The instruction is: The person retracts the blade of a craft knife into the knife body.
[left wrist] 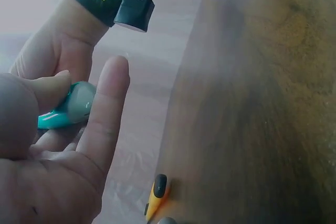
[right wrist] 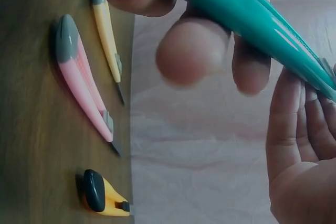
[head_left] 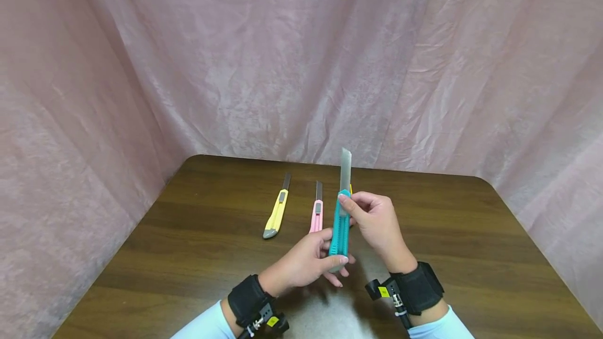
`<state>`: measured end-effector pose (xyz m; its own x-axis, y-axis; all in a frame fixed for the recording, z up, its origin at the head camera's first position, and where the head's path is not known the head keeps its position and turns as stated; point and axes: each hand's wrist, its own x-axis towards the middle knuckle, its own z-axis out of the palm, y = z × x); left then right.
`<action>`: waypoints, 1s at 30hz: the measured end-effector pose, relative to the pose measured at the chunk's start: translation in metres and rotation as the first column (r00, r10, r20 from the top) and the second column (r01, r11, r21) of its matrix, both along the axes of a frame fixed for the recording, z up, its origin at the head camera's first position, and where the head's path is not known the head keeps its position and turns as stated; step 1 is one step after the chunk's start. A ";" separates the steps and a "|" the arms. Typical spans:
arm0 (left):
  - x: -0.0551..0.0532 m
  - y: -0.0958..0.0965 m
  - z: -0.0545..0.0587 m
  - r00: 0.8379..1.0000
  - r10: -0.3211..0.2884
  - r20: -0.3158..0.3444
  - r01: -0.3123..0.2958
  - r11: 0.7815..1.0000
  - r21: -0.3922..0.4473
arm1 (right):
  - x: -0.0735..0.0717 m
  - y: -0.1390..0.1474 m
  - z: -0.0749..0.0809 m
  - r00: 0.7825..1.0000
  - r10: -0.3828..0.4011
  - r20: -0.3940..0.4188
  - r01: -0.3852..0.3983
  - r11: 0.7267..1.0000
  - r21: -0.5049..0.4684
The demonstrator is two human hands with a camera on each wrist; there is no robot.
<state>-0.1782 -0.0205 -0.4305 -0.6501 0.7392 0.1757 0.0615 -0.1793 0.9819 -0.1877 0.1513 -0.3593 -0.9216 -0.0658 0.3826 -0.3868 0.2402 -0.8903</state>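
Observation:
A teal box cutter (head_left: pixel 336 237) with a grey end is held up above the table, its long blade (head_left: pixel 346 169) extended and pointing away from me. My left hand (head_left: pixel 306 259) grips its lower end, thumb in front and fingers behind. Near the blade end, my right hand (head_left: pixel 379 224) pinches the handle, with the thumb on its front by the slider. Below lie a pink box cutter (head_left: pixel 317 215) and a yellow box cutter (head_left: pixel 277 214), both with blades out. In the right wrist view an orange box cutter (right wrist: pixel 109 201) with a black end shows; in the head view it is mostly hidden.
The brown wooden table (head_left: pixel 188 234) has rounded far corners. Pink curtains (head_left: pixel 282 67) hang around its back and sides. Each wrist wears a black band with a small camera, the right band (head_left: pixel 416 287) sitting close above the tabletop.

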 end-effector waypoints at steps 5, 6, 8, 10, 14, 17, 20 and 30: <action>-0.001 0.001 0.002 1.000 0.020 -0.010 -0.020 1.000 0.015 | 0.008 -0.001 0.014 0.998 -0.008 -0.062 0.007 1.000 -0.005; -0.001 0.001 0.003 1.000 0.019 -0.013 -0.019 1.000 0.022 | 0.008 0.000 0.015 0.998 -0.016 -0.063 0.015 1.000 -0.007; -0.001 0.001 0.005 1.000 0.013 -0.017 -0.013 0.999 0.031 | 0.008 0.001 0.016 0.997 -0.028 -0.065 0.027 1.000 -0.011; 0.000 0.001 0.006 1.000 0.003 -0.021 -0.002 0.999 0.041 | 0.007 0.002 0.015 0.997 -0.036 -0.069 0.035 0.999 -0.009; 0.001 -0.001 0.007 1.000 -0.007 -0.018 0.008 0.999 0.048 | 0.003 0.004 0.010 0.996 -0.030 -0.085 0.031 1.000 0.005; 0.001 -0.003 0.008 1.000 -0.002 -0.029 0.003 0.999 0.035 | -0.004 0.007 0.000 0.997 -0.026 -0.078 0.026 1.000 -0.002; 0.000 -0.004 0.008 0.999 -0.002 -0.040 0.003 1.000 0.017 | -0.012 0.011 -0.011 0.998 -0.025 -0.065 0.024 1.000 -0.016; 0.000 -0.006 0.007 0.999 -0.030 -0.043 0.031 0.999 0.019 | -0.012 0.007 -0.011 0.998 -0.012 -0.057 0.011 1.000 -0.020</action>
<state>-0.1784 -0.0262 -0.4236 -0.6191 0.7546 0.2176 0.0973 -0.2013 0.9747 -0.1992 0.1579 -0.3701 -0.8988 -0.0474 0.4358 -0.4345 0.2280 -0.8713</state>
